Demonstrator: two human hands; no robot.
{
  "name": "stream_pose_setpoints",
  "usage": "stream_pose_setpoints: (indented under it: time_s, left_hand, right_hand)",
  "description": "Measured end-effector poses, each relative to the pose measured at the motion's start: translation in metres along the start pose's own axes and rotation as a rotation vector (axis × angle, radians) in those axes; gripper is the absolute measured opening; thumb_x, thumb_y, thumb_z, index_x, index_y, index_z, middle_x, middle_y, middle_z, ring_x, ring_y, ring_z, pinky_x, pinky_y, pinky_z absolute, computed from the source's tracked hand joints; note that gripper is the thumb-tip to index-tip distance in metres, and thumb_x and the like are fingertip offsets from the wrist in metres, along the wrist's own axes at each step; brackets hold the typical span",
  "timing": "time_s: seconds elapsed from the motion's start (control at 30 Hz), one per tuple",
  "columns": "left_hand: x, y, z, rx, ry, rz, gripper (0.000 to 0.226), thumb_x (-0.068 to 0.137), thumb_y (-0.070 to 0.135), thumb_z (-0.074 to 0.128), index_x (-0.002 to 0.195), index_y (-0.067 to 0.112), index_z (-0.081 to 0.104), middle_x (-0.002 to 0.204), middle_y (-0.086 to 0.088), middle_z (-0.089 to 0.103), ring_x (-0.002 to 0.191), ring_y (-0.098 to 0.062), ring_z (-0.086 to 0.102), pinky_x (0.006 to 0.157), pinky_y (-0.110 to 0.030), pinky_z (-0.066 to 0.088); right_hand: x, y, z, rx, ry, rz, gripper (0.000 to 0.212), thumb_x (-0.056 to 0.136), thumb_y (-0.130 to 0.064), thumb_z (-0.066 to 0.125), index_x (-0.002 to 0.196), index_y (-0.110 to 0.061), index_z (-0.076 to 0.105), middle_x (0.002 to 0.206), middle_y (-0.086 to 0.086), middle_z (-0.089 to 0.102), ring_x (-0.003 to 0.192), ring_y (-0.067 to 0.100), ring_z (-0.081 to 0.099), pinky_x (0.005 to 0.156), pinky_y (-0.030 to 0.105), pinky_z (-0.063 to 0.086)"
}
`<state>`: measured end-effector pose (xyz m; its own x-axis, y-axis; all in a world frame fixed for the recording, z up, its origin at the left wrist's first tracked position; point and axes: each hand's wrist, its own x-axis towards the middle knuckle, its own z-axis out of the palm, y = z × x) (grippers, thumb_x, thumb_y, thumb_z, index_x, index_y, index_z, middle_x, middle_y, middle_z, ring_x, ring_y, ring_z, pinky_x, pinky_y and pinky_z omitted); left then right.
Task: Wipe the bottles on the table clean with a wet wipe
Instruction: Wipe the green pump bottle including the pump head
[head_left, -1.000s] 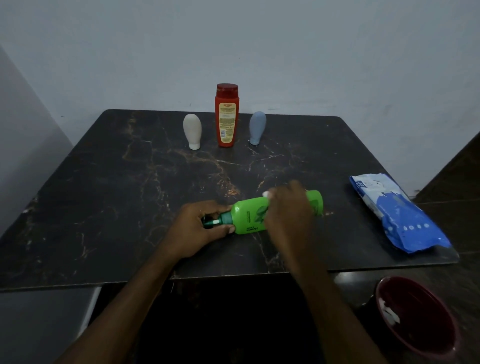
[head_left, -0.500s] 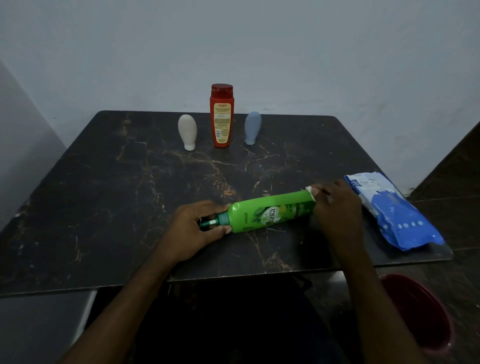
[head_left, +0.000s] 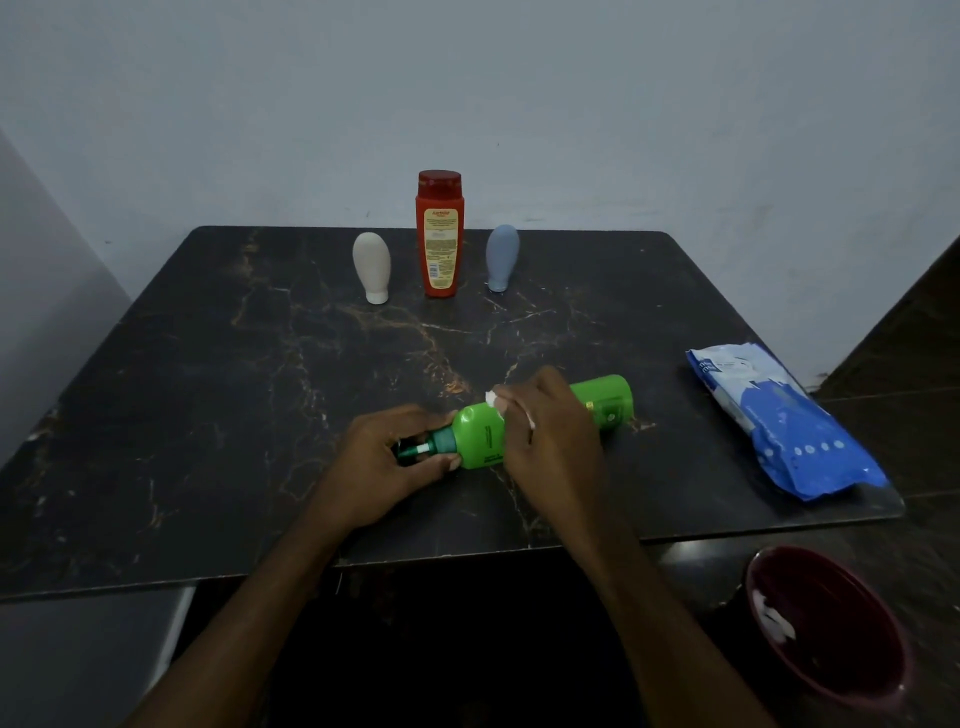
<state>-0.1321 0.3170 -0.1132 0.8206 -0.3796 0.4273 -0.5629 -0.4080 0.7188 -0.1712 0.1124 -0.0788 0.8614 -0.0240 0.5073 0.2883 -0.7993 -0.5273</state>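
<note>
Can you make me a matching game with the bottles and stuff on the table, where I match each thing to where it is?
Things:
1. green bottle
2. red bottle
3. wipes pack
4. dark red bin

Places:
A. on the floor beside the table
B. lying on its side, held by both hands
C. standing at the back, in the middle
D. lying at the table's right edge

Pairs: 1-B, 2-C, 3-D, 4-A

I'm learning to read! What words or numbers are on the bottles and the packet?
Red bottle: yellow label with a red brand word and small print, too blurred to read.
Green bottle: dark print on its side, too small to read.
Wipes packet: white letters and dots, unreadable.
White bottle and blue bottle: no text.
</note>
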Motion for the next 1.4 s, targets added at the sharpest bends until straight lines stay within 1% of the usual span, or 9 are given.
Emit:
stream_pose_setpoints:
  time_s: [0.17,0.37,0.47,0.53,0.7,0.9,1.07,1.23,1.4]
  left_hand:
    - [0.001,-0.001,0.001,-0.024,-0.013,0.0,0.046,0.076,0.017,0.091,0.12,0.017,0.077,0.1,0.006,0.075,0.087,-0.012,0.072,0.076,-0.039,0.058]
    - [0.001,-0.002,0.001,-0.027,-0.024,-0.007,0.047,0.077,0.026,0.089,0.121,0.018,0.076,0.102,0.007,0.075,0.09,-0.013,0.072,0.078,-0.04,0.058]
    - [0.001,0.0,0.001,-0.033,-0.018,-0.008,0.046,0.076,0.021,0.091,0.12,0.017,0.077,0.1,0.006,0.075,0.087,-0.012,0.072,0.076,-0.039,0.058]
    - [0.001,0.001,0.001,-0.024,-0.02,-0.008,0.046,0.076,0.018,0.091,0.119,0.017,0.077,0.099,0.007,0.075,0.086,-0.01,0.072,0.076,-0.037,0.058]
    - [0.001,-0.002,0.001,-0.019,-0.038,-0.023,0.044,0.077,0.028,0.089,0.119,0.02,0.077,0.099,0.007,0.075,0.086,-0.015,0.072,0.076,-0.04,0.057]
    - [0.001,0.001,0.0,-0.026,-0.037,-0.014,0.031,0.078,0.017,0.087,0.107,0.018,0.078,0.096,0.011,0.073,0.086,-0.011,0.071,0.075,-0.032,0.056]
    - [0.0,0.003,-0.001,-0.018,0.029,0.027,0.045,0.076,0.011,0.088,0.12,0.013,0.076,0.099,0.005,0.071,0.085,-0.011,0.069,0.074,-0.025,0.054]
    - [0.0,0.008,0.001,0.107,0.074,0.137,0.051,0.08,0.0,0.084,0.127,0.014,0.072,0.113,0.001,0.066,0.102,-0.009,0.066,0.084,-0.019,0.054]
    - [0.0,0.011,0.001,0.116,0.047,0.116,0.047,0.079,0.008,0.087,0.123,0.018,0.074,0.117,0.003,0.066,0.108,-0.008,0.065,0.089,-0.021,0.055]
  right_hand:
    - [0.003,0.063,-0.031,-0.126,0.104,0.181,0.016,0.094,-0.011,0.062,0.107,-0.012,0.071,0.091,0.004,0.056,0.071,0.011,0.053,0.059,0.016,0.035]
    - [-0.004,0.089,-0.041,-0.106,0.21,0.298,0.018,0.096,-0.018,0.058,0.11,-0.014,0.069,0.098,0.004,0.058,0.082,0.014,0.056,0.072,0.029,0.048]
    - [-0.004,0.07,-0.026,-0.029,0.255,0.318,0.017,0.095,-0.015,0.059,0.107,-0.011,0.071,0.097,0.006,0.06,0.079,0.011,0.055,0.072,0.011,0.045]
    - [-0.001,0.048,-0.013,0.017,0.237,0.256,0.015,0.094,-0.009,0.06,0.104,-0.008,0.072,0.097,0.009,0.06,0.079,0.015,0.058,0.073,0.011,0.047]
    - [0.0,-0.01,0.014,0.01,0.019,0.032,0.017,0.094,-0.013,0.057,0.106,-0.014,0.069,0.1,0.001,0.052,0.077,0.017,0.055,0.065,0.034,0.051]
    - [-0.014,-0.021,0.021,-0.047,-0.053,-0.153,0.02,0.084,-0.01,0.063,0.103,-0.014,0.068,0.095,0.001,0.047,0.082,0.018,0.049,0.067,0.034,0.047]
    - [-0.005,0.014,-0.001,0.004,0.109,0.038,0.021,0.091,-0.006,0.062,0.108,-0.017,0.069,0.094,-0.001,0.053,0.07,0.013,0.054,0.056,0.033,0.052]
    - [-0.014,0.073,-0.029,0.029,0.26,0.331,0.015,0.095,-0.023,0.062,0.103,-0.017,0.072,0.09,0.001,0.059,0.075,0.011,0.056,0.072,0.035,0.051]
    - [-0.021,0.079,-0.034,0.071,0.254,0.375,0.014,0.094,-0.025,0.065,0.105,-0.022,0.073,0.089,-0.002,0.063,0.075,0.001,0.057,0.071,0.023,0.05]
